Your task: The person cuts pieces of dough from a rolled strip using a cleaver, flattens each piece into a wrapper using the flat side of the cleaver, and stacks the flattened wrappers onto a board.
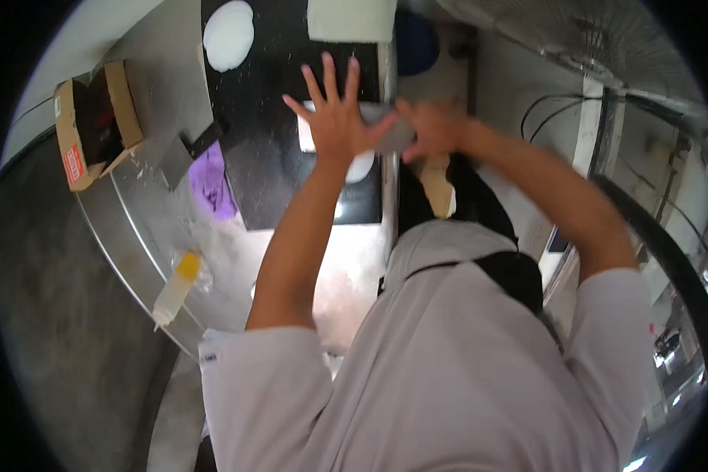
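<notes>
My left hand is open, its fingers spread above a black board. A pale flat piece shows partly beneath it; I cannot make out its kind. To the right, my right hand is closed at the end of a flat grey metal blade, slightly blurred. The blade reaches over the board's right edge to my left thumb, and its handle is hidden. Just below lies a small white piece, partly covered by my left hand. A rounded white lump like dough sits at the board's far left.
A pale block or folded cloth lies at the far end. Left of the board are a purple cloth, a black-handled blade, an open cardboard box and a yellow-ended squeeze bottle. A fan guard stands at upper right.
</notes>
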Demonstrator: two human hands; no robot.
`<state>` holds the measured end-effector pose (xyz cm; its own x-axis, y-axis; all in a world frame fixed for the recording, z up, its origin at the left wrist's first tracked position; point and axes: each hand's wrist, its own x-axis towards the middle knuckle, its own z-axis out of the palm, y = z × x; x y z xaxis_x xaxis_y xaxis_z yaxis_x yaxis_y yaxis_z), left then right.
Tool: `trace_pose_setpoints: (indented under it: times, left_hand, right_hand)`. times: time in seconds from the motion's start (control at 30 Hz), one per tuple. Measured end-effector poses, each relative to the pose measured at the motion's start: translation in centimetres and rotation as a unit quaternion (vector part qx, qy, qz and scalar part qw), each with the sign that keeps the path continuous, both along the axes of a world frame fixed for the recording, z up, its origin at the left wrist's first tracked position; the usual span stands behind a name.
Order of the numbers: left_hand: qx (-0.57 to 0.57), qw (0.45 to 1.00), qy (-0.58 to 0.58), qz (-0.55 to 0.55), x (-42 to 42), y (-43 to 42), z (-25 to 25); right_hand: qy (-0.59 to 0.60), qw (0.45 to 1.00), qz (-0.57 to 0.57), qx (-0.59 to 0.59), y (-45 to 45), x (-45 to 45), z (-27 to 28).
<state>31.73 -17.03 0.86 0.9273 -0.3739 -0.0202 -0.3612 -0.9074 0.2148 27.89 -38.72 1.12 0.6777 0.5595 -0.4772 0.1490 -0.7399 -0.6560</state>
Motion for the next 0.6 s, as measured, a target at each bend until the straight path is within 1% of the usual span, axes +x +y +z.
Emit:
trace_pose_setpoints:
  times: [0.03, 0.07, 0.13, 0.17, 0.2, 0.27, 0.3, 0.37, 0.4, 0.47, 0.53, 0.6]
  left_hand:
    - [-0.034, 0.998, -0.055, 0.011, 0.5, 0.3, -0.2]
    - [-0.037, 0.996, -0.081, 0.032, 1.4, 0.6, -0.1]
    - [-0.013, 0.996, -0.075, 0.047, 3.3, 1.7, -0.1]
    - [-0.011, 0.997, -0.064, 0.048, 3.3, 2.1, 0.0]
    - [-0.013, 0.997, -0.066, 0.047, 2.4, 2.1, -0.3]
    - [-0.005, 1.000, -0.023, 0.006, -1.6, 2.7, -0.5]
    - [0.019, 1.000, 0.002, -0.001, -3.5, 1.9, -0.2]
    - [0.006, 1.000, 0.000, -0.019, -1.8, -0.1, -0.5]
    - [0.000, 1.000, -0.001, -0.022, -1.5, 0.0, -0.3]
    - [-0.002, 0.998, -0.068, 0.006, 0.3, -0.1, -1.3]
    - [-0.021, 0.996, -0.074, 0.045, 2.3, 0.1, -0.5]
    - [-0.023, 0.995, -0.084, 0.053, 3.3, 1.2, -1.4]
  right_hand:
    - [-0.100, 0.993, 0.022, 0.053, -0.4, 2.0, -1.2]
    - [-0.205, 0.973, 0.044, 0.100, -0.8, 3.3, -1.1]
    - [-0.133, 0.989, 0.062, 0.017, 1.1, 6.6, 2.7]
    - [-0.075, 0.995, 0.066, -0.009, 2.0, 6.8, 3.9]
    - [-0.077, 0.995, 0.066, -0.011, 1.7, 5.8, 4.1]
    - [0.027, 0.992, 0.062, 0.102, 1.5, 1.9, 2.6]
    - [0.032, 0.992, 0.059, 0.104, 1.5, 0.0, 2.3]
    - [-0.004, 1.000, 0.023, 0.004, 0.0, -1.3, 1.7]
    - [0.001, 0.999, 0.032, 0.006, -0.4, 0.2, 0.8]
    - [-0.078, 0.989, 0.047, 0.114, -1.6, 2.8, -1.3]
    - [-0.207, 0.970, 0.086, 0.092, -1.3, 6.1, -0.7]
    - [-0.176, 0.979, 0.105, 0.009, 0.3, 7.6, 2.1]
